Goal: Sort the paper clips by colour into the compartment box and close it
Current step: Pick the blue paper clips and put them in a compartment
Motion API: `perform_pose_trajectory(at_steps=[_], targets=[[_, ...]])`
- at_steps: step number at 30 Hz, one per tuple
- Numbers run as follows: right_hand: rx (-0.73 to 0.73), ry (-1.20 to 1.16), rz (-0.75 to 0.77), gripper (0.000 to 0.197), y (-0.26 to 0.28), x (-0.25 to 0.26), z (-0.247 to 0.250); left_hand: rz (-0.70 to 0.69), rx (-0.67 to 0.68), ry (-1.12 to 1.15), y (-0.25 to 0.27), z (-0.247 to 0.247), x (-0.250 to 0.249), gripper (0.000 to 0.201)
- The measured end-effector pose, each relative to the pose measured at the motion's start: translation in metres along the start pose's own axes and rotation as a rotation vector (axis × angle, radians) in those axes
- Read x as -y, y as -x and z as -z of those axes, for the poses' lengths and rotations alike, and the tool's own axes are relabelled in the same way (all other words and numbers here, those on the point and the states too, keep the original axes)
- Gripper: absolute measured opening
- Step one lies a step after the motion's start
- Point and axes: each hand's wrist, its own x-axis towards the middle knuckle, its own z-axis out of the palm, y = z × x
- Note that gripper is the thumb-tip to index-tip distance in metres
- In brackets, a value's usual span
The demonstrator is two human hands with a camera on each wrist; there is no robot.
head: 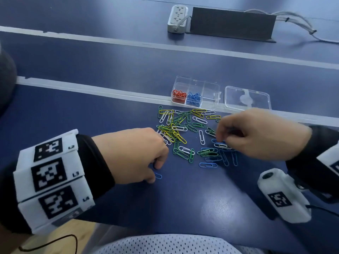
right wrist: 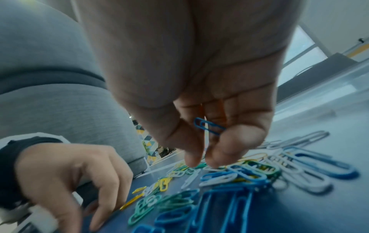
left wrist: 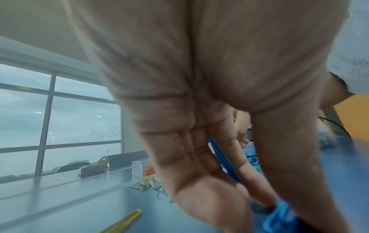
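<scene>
Over the pile | left hand (head: 135, 154) curled, pinching blue clip (head: 158, 176) | right hand (head: 260, 133) pinching blue clip

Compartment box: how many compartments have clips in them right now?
2. In the compartment box, red clips fill the front-left compartment and blue clips the front-middle one. The front-right one looks empty; the back row is hard to read through the clear plastic.

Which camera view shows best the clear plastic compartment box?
The head view: the clear plastic compartment box sits open, with red and blue clips in two compartments. The left wrist view shows only a small blurred part with red clips. In the right wrist view I cannot make it out.
</scene>
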Motion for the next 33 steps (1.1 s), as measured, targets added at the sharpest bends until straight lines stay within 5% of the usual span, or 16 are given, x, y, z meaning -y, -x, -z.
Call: perform_pose_trajectory(at_steps=[2,7,17,26,33], targets=[[0.025,0.1,0.066,0.005,0.006,0.006,-0.004,0.007,0.01,-0.028,-0.002,0.002,-0.001,0.009],[0.109,0.244,0.092,0.02,0.008,0.021,-0.015,-0.006,-0.037,-0.059,0.0,0.002,-0.003,0.012],[0.072,0.262,0.133,0.017,0.007,0.026,-0.013,-0.137,-0.173,0.135,-0.009,0.025,-0.025,0.022],[0.069,0.004,0.016,0.026,0.012,0.012,0.001,-0.107,-0.184,0.246,-0.03,0.033,-0.033,0.013],[0.083,-0.567,-0.156,0.02,0.0,-0.004,0.01,-0.035,-0.213,0.299,-0.048,0.044,-0.03,0.019]])
